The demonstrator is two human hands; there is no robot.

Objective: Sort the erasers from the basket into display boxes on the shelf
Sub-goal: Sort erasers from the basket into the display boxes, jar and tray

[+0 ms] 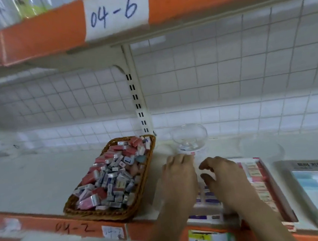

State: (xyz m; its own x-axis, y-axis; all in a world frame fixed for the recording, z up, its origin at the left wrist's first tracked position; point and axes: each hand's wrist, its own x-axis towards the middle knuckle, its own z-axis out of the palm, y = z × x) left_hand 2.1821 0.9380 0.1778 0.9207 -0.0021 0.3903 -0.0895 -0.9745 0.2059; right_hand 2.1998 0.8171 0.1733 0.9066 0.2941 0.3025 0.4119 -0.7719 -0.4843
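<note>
On the near edge of the shelf [33, 182], the display box [277, 190] is sitting close beside the basket [113, 213], probably to keep each transfer short. Both hands are hovering over the box. The right hand [225, 178] is curling loosely around nothing visible, while the left hand [179, 175] is hiding its fingertips, so I cannot tell its grip. The heaped erasers [111, 180] are lying just left of it. A glass bowl [189, 136] is standing farther back.

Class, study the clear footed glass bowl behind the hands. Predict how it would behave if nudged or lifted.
The glass bowl looks wide on top over a narrow foot, so a sideways push would probably tip it rather than slide it. Being clear glass, it is likely smooth, slippery and breakable. It appears empty, so probably fairly light.
</note>
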